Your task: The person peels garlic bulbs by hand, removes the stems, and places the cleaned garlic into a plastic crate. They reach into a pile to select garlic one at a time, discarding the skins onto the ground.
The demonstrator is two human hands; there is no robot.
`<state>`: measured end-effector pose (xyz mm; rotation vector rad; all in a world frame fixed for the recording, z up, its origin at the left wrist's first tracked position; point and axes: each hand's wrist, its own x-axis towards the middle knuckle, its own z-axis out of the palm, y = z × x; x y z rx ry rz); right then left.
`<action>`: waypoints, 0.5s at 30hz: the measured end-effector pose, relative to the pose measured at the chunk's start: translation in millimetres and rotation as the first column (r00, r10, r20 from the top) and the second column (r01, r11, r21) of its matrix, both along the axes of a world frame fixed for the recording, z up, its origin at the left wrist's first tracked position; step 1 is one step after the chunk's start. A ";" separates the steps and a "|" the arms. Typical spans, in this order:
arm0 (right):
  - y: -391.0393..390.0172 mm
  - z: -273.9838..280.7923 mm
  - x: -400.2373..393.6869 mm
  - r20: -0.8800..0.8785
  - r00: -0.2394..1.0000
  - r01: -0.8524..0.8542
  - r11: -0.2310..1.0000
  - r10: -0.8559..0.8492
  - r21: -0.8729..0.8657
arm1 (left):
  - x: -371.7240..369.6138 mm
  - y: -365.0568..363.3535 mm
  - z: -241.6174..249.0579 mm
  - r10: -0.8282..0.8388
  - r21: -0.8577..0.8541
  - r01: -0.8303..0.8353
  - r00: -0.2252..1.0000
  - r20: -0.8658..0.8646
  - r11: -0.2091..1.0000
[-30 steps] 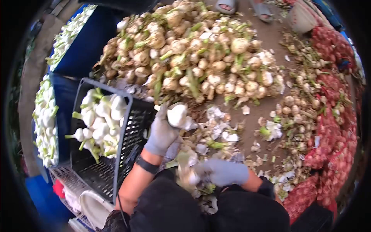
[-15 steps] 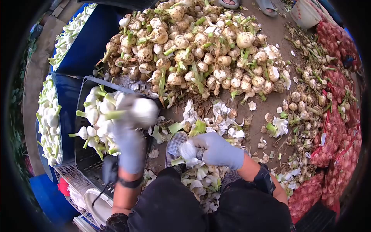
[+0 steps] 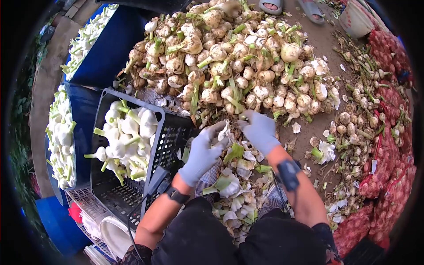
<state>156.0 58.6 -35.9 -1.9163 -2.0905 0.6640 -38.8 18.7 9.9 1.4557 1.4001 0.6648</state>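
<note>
My left hand (image 3: 202,155), in a pale grey glove, hovers between the crate and the garlic pile. Its fingers are apart and nothing shows in them. My right hand (image 3: 259,131), gloved alike, is at the near edge of the heap of soil-stained garlic (image 3: 265,75). Its fingertips are drawn together by a bit of green stem; what they grip, if anything, is too small to make out. Left of my hands a tilted black plastic crate (image 3: 170,143) contains peeled white garlic bulbs (image 3: 128,137) with cut green stems. Stripped skins (image 3: 238,170) lie between my feet.
Blue tubs (image 3: 84,119) of cleaned garlic stand on the left, near a white basket (image 3: 90,198). Red mesh sacks (image 3: 388,176) line the right side, with loose small bulbs (image 3: 349,123) beside them. Another person's sandalled feet (image 3: 311,11) are beyond the heap.
The peeled bulb in my left hand has left it, and that hand has moved right, away from the crate. My right hand has moved forward to the heap's edge. The view has shifted slightly.
</note>
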 end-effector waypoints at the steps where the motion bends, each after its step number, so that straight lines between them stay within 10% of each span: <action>1: -9.2 -2.7 7.9 -0.495 0.848 0.114 0.977 -0.191 -0.182 | 7.6 1.4 2.8 -0.036 0.109 0.036 0.999 -0.004 0.993; 2: -22.6 -3.8 13.1 -0.798 0.437 0.124 0.907 -0.415 -0.403 | 15.8 0.4 6.5 -0.076 0.206 0.078 0.997 -0.013 0.975; 3: -29.6 45.0 14.5 -0.715 0.296 0.089 0.764 -0.633 -0.639 | 22.4 -2.7 -0.9 -0.116 0.217 0.097 0.991 0.074 0.971; 6: -49.9 62.8 27.4 -0.769 0.168 0.007 0.781 -0.617 -0.625 | 39.6 -0.1 -10.0 -0.001 -0.209 0.111 0.884 0.467 0.972; 10: -54.7 78.9 28.8 -0.668 0.497 -0.011 0.766 -0.554 -0.643 | 41.1 1.2 18.0 -0.095 -0.157 0.172 0.909 0.406 0.973; 15: -68.1 66.9 34.4 -0.769 0.345 -0.035 0.811 -0.538 -0.583 | 36.5 -1.7 26.0 -0.088 -0.251 0.219 0.890 0.447 0.943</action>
